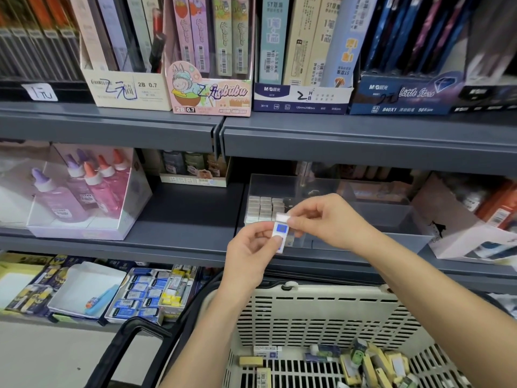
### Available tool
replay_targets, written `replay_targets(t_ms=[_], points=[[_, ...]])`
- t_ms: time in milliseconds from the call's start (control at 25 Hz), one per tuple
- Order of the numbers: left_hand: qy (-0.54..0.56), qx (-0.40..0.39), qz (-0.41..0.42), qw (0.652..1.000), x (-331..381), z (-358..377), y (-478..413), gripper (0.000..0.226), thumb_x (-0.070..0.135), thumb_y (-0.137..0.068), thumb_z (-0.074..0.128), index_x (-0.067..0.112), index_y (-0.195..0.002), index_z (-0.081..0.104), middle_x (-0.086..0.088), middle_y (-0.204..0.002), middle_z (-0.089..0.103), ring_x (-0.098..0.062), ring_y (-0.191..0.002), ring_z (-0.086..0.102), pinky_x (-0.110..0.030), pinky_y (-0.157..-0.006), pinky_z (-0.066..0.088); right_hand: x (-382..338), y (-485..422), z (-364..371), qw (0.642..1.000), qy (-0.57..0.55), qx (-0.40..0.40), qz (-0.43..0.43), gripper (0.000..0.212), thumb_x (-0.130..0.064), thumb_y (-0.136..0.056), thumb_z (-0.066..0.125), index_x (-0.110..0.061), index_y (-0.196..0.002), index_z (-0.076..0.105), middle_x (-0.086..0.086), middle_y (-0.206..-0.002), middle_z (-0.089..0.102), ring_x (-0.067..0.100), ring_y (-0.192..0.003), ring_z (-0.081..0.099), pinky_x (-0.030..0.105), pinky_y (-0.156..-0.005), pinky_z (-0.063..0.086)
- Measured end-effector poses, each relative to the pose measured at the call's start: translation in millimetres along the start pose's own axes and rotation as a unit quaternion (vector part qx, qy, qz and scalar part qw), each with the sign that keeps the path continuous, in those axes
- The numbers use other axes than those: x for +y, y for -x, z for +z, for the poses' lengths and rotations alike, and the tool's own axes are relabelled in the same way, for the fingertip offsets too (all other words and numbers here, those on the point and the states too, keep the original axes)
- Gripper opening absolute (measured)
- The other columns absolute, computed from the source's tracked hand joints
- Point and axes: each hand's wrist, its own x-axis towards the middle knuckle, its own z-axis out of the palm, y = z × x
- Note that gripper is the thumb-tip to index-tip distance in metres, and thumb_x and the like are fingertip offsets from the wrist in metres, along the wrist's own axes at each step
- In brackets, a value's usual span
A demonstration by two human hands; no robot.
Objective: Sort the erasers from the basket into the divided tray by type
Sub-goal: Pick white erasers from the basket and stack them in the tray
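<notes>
My left hand (251, 247) pinches a white eraser with a blue label (280, 233) by its lower end. My right hand (327, 217) pinches the same eraser at its clear-wrapped top. Both hands hover just in front of the clear divided tray (363, 208) on the middle shelf. The tray's left compartment holds neat rows of white erasers (264, 210). Below, the cream plastic basket (316, 312) holds several loose erasers (375, 362), mostly yellow and white ones.
Glue bottles in a clear box (84, 191) stand left on the same shelf. A grey shelf edge (363, 138) overhangs the tray. Boxes of blue and yellow erasers (148, 295) sit on the lower shelf. The basket's black handle (126, 345) hangs at the left.
</notes>
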Motion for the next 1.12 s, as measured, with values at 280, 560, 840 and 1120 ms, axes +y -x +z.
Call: replay_targets(t_ms=[280, 560, 840, 1120], points=[[-0.154, 0.152, 0.005, 0.976, -3.5, -14.5, -7.4, 0.034, 0.012, -0.09, 0.058, 0.021, -0.122, 0.053, 0.01, -0.113, 0.054, 0.015, -0.09, 0.053, 0.005, -0.069, 0.037, 16.4, -37.0, -24.7, 0.976, 0.099, 0.166, 0.096, 0.021, -0.018, -0.08, 0.067, -0.031, -0.067, 0.059, -0.022, -0.06, 0.057, 0.004, -0.064, 0.054, 0.013, -0.067, 0.039], [-0.174, 0.109, -0.018, 0.979, -11.8, -9.7, -8.9, 0.041, 0.012, -0.09, 0.057, 0.017, -0.129, 0.046, 0.015, -0.112, 0.051, -0.002, -0.109, 0.05, 0.007, -0.071, 0.036, 39.6, -41.0, 5.0, 0.974, 0.206, 0.048, 0.079, 0.01, -0.026, -0.087, 0.058, -0.029, -0.091, 0.066, -0.009, -0.088, 0.065, 0.012, -0.08, 0.06, 0.016, -0.069, 0.044], [-0.192, 0.104, -0.013, 0.976, -15.7, -10.7, -9.6, 0.039, 0.014, -0.09, 0.056, 0.023, -0.127, 0.046, 0.023, -0.107, 0.05, 0.004, -0.105, 0.05, 0.0, -0.071, 0.038, 40.8, -38.9, 12.2, 0.954, 0.298, 0.002, 0.045, 0.025, -0.019, -0.089, 0.043, -0.015, -0.094, 0.067, 0.007, -0.103, 0.064, 0.027, -0.092, 0.06, 0.035, -0.079, 0.051], [-0.198, 0.111, 0.013, 0.974, -7.3, -2.9, 12.7, 0.03, 0.015, -0.093, 0.052, 0.023, -0.121, 0.049, 0.006, -0.122, 0.051, 0.001, -0.101, 0.056, -0.017, -0.085, 0.047, 35.2, -21.6, 3.0, 0.965, 0.257, 0.035, 0.031, 0.028, -0.022, -0.093, 0.047, -0.02, -0.113, 0.067, 0.003, -0.126, 0.057, 0.022, -0.107, 0.058, 0.03, -0.094, 0.044]])
